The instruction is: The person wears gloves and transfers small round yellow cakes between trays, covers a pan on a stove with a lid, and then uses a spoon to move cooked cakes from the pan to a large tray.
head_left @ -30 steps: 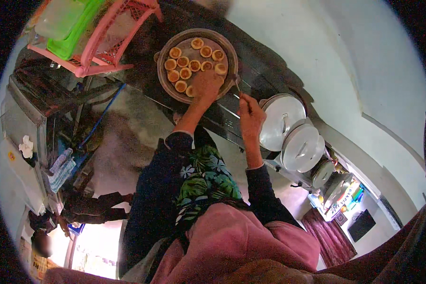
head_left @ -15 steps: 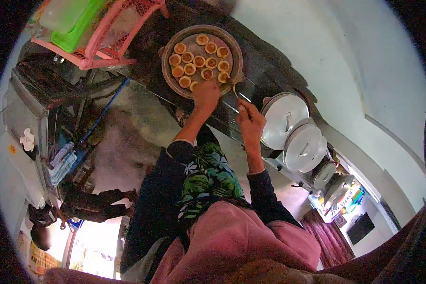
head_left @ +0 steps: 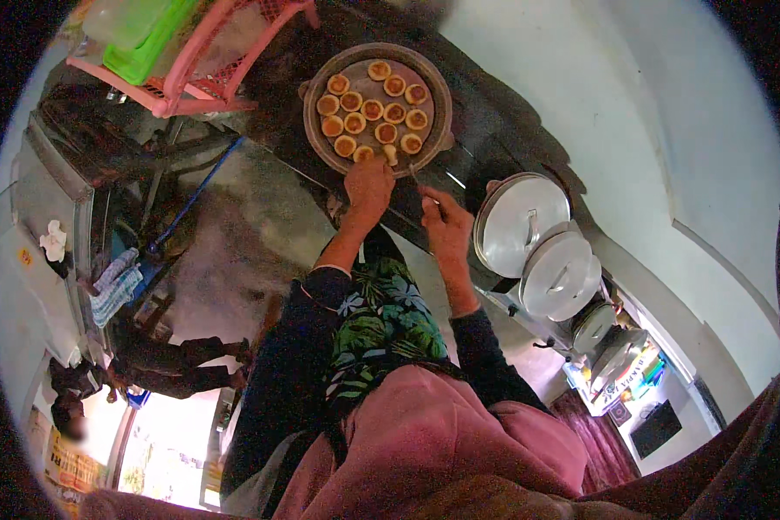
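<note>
A round brown pan (head_left: 443, 104) holds several small round cakes (head_left: 372, 109) with golden-brown tops. One small cake (head_left: 390, 155) stands tipped on its edge near the pan's front rim. The fingertips of my left hand (head_left: 370, 186) are closed at that cake, partly hiding where they meet it. My right hand (head_left: 447, 224) is closed around a thin metal utensil (head_left: 414, 175), which points up toward the pan's front right rim. Its tip is small and blurred, so its exact kind is unclear.
Large round metal lids (head_left: 522, 227) cover pots to the right of the pan. A pink plastic rack (head_left: 208, 102) holding a green tray (head_left: 147, 52) stands at the far left. Another person (head_left: 169, 364) is at the lower left. A pale wall (head_left: 598, 104) borders the right side.
My right hand has drawn the utensil back toward me and slightly left, off the cakes. My left hand has shifted down a little, and a cake now shows tipped on edge by its fingertips.
</note>
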### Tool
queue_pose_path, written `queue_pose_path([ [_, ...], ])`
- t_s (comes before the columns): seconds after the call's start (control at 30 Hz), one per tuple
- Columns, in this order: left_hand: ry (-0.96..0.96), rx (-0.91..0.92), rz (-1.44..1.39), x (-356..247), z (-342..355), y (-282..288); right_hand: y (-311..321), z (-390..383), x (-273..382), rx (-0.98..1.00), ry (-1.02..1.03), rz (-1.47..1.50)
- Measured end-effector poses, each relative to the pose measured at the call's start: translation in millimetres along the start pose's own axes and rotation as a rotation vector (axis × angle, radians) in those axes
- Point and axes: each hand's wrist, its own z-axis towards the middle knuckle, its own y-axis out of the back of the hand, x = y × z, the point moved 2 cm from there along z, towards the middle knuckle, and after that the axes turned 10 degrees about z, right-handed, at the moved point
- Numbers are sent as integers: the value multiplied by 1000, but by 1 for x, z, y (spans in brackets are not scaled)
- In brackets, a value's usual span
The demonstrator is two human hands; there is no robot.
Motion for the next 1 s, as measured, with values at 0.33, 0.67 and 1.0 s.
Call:
queue_pose_path([
  [0.33, 147, -99, -118, 36, -22, 29, 8, -1, 10, 54, 60, -242],
  [0.67, 164, -211, -125, 50, -33, 45, -21, 12, 18, 77, 222, -230],
  [1.0, 222, -158, -158, 60, -28, 50, -29, -5, 45, 227, 311, -125],
])
